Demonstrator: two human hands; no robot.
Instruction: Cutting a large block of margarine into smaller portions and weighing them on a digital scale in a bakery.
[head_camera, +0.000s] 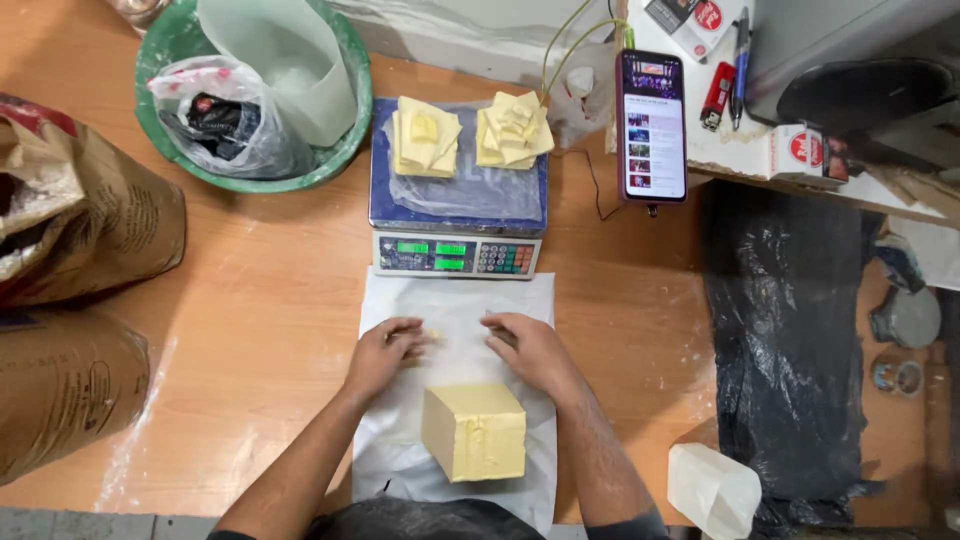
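1. Hands working at frame centre: left hand pinching a small butter piece, right hand curling over the white sheet; contents hidden.
2. Butter block sitting lower centre.
3. Better keeping pieces even, judging by the stacks on the scale.

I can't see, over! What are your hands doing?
Both hands, left and right, on white sheet. Butter block untouched, near. Scale ahead. Nothing blocking.
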